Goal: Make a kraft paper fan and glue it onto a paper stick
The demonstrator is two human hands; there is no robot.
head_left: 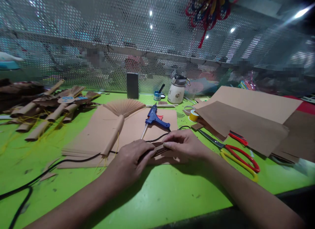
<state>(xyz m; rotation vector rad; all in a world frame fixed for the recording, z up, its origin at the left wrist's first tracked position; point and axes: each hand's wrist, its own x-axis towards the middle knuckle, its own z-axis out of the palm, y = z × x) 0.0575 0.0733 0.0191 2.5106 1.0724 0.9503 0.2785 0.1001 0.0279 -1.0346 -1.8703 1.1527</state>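
Between my two hands is a small stack of folded brown paper (159,149), its pleats pressed together. My left hand (134,156) pinches the stack's left end, fingers closed. At the other end, my right hand (183,144) grips it between thumb and fingers. Beneath them lie brown paper sheets (93,134). Just beyond my hands, a blue glue gun (155,117) rests on the sheets, a white glue stick poking from its back. To the left of it lies a paper fan (120,124) with pleats spread and a rolled handle with yellow thread.
Scissors (236,153) with red and yellow handles lie at right, beside a yellow spool (193,115) and large brown sheets (246,120). Several paper rolls (41,124) with yellow threads are heaped at left. A black cord (66,160) crosses the green table (159,196). Behind stands a jar (176,90).
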